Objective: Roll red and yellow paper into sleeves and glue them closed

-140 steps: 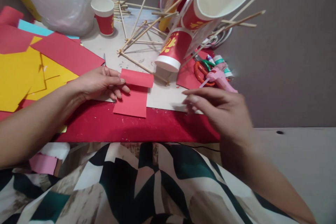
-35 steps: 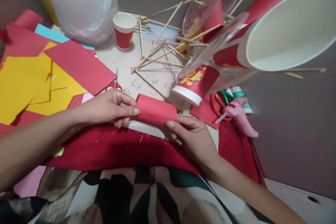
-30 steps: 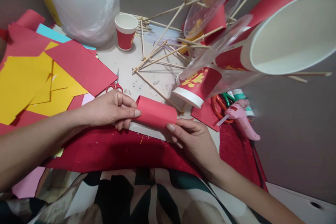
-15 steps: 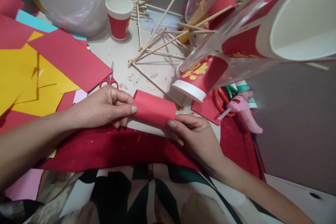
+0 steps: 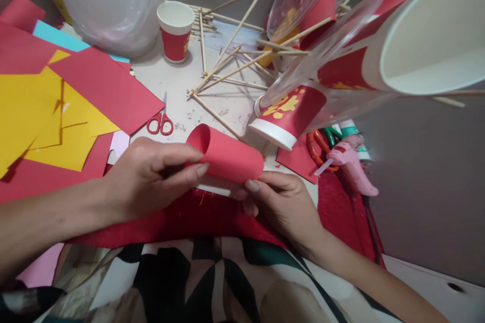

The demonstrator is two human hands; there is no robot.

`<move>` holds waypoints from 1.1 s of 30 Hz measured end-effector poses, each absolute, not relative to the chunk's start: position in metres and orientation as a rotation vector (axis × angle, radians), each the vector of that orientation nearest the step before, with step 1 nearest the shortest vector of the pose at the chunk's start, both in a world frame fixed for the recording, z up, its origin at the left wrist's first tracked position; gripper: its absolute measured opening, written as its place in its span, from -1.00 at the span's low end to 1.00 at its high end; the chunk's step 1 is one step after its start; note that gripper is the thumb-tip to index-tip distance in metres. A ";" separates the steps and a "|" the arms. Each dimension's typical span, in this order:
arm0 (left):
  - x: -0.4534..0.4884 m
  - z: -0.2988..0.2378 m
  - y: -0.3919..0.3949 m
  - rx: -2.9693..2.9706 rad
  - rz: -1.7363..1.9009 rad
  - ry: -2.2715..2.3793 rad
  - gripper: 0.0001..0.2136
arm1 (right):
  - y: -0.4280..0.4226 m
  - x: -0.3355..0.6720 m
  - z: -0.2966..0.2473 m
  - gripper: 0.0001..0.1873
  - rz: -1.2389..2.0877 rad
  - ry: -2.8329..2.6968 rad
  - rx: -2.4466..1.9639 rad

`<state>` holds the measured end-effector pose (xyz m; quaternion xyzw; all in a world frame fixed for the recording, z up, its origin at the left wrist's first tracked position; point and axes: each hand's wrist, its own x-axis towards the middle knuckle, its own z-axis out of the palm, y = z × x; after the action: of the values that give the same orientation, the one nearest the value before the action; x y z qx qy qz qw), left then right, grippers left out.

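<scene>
The left hand (image 5: 147, 176) pinches the near left edge of a rolled red paper (image 5: 235, 156) between thumb and fingers; the right hand (image 5: 286, 207) pinches its near right corner. The roll lies between both sets of fingers, over the bench (image 5: 149, 78). If either pinch slackens, the curl would likely spring open; uneven pressure could skew or crease it. Raising the right fingers might knock the tilted paper cup (image 5: 291, 108) just beyond them.

Red paper tube (image 5: 231, 154), open-ended, lying slantwise
</scene>
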<state>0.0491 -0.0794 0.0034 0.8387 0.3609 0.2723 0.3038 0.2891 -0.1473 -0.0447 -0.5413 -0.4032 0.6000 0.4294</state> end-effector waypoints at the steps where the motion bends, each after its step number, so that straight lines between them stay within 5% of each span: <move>1: 0.048 0.003 -0.082 2.293 0.751 0.942 -0.75 | -0.147 0.289 -0.045 -0.77 1.507 -1.008 -1.342; 15: 0.042 0.008 -0.090 2.295 1.106 0.729 -0.85 | -0.141 0.290 -0.048 -0.72 1.669 -0.956 -1.171; 20: 0.039 0.008 -0.088 1.922 1.293 1.014 -0.81 | -0.139 0.291 -0.049 -0.70 1.784 -0.741 -1.168; 33: 0.047 -0.012 -0.080 1.739 0.769 0.728 -0.14 | -0.135 0.294 -0.051 -0.66 2.055 -0.548 -1.059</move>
<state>0.0467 -0.0804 -0.0116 0.7268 0.3044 0.3216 0.5250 0.2938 -0.1350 -0.0511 -0.4137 -0.2139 0.8022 0.3737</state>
